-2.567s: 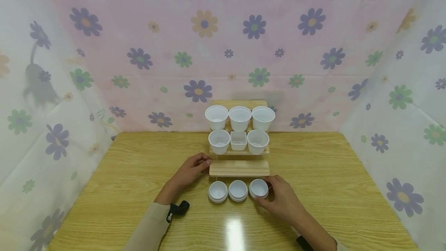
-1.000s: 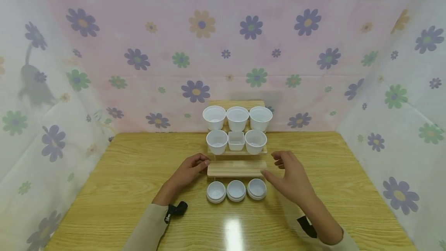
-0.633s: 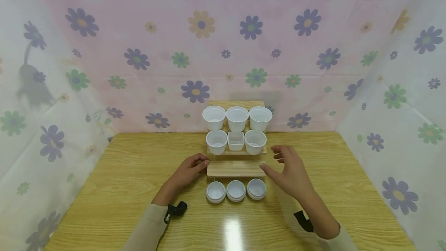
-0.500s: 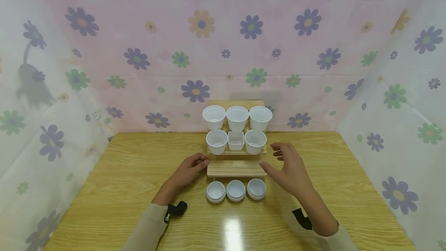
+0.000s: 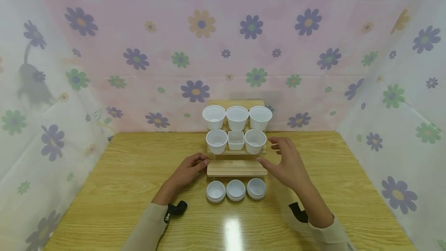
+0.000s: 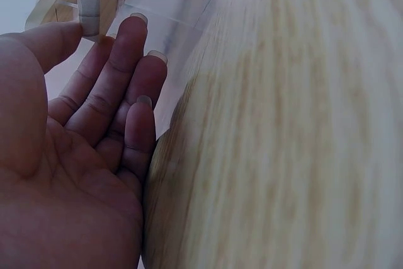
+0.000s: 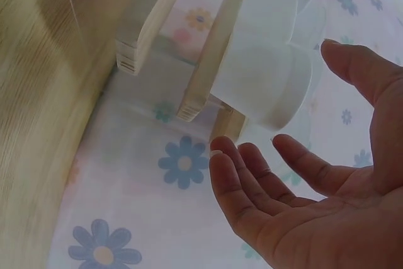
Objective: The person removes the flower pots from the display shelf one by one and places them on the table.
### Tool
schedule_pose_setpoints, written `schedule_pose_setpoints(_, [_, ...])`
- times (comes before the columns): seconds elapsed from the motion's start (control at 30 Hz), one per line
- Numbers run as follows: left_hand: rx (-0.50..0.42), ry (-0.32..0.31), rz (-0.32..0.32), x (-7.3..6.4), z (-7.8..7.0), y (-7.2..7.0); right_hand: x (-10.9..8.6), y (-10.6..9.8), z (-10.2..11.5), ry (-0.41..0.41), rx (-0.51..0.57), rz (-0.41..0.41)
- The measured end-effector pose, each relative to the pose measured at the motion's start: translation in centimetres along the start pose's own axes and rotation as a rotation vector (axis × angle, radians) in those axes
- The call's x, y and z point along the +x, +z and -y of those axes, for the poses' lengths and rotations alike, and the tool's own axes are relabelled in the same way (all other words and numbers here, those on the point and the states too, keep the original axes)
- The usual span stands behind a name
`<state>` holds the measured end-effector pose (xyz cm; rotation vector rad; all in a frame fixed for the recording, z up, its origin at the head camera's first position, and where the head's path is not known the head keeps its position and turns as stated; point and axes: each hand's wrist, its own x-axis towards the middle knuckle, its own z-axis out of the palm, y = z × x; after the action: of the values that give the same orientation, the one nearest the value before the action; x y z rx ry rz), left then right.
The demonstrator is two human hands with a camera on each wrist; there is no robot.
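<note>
A tiered wooden display stand [image 5: 237, 167] with clear side supports stands at the back of the table, its lowest board bare. My left hand [image 5: 189, 170] holds that board's left end, the thumb [image 6: 60, 39] against it and a finger close behind. My right hand [image 5: 288, 164] is spread beside the stand's right side, thumb and fingers apart. It is nearest to a white round cup [image 5: 255, 142] on the middle board; in the right wrist view a gap shows between the fingers [image 7: 302, 162] and a white cup [image 7: 258, 83]. A square container [image 5: 236, 141] and another round cup [image 5: 216, 141] share that tier.
Three larger white cups [image 5: 237, 118] fill the top tier. On the table [image 5: 139, 173], in front of the stand, sit three small white jars [image 5: 235, 190] in a row. Flower-patterned cloth [image 5: 153, 88] hangs behind and at both sides.
My right hand has left the right-hand small jar and moved up and back to beside the middle tier's right cup. My left hand has stayed at the board's left end.
</note>
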<state>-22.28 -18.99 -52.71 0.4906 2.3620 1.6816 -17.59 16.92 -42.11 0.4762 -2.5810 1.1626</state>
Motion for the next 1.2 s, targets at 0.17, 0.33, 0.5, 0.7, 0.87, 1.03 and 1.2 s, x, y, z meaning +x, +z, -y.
schedule_pose_setpoints(0.17, [-0.003,0.008,-0.004,0.0,0.0,-0.1,0.6,0.1,0.0,-0.014,0.021,0.005])
schedule_pose_setpoints(0.33, [-0.008,0.014,-0.006,0.1,0.1,-0.2,1.3,0.3,0.0,-0.016,0.032,0.005])
schedule_pose_setpoints(0.5, [-0.008,0.020,-0.005,0.0,0.2,-0.3,2.0,0.7,-0.1,-0.010,0.045,0.005])
schedule_pose_setpoints(0.7, [-0.003,0.036,0.001,0.0,0.3,-0.3,2.5,1.5,0.0,0.010,0.100,-0.004])
schedule_pose_setpoints(0.87, [0.001,0.031,0.000,0.0,0.3,-0.2,2.6,2.5,-0.3,-0.011,0.111,-0.056])
schedule_pose_setpoints(1.03, [0.005,0.023,0.002,0.0,0.2,-0.1,2.6,3.1,-0.5,-0.019,0.106,-0.086])
schedule_pose_setpoints(1.2, [-0.003,0.019,0.002,-0.1,0.1,-0.2,2.6,3.4,-0.6,-0.013,0.110,-0.101])
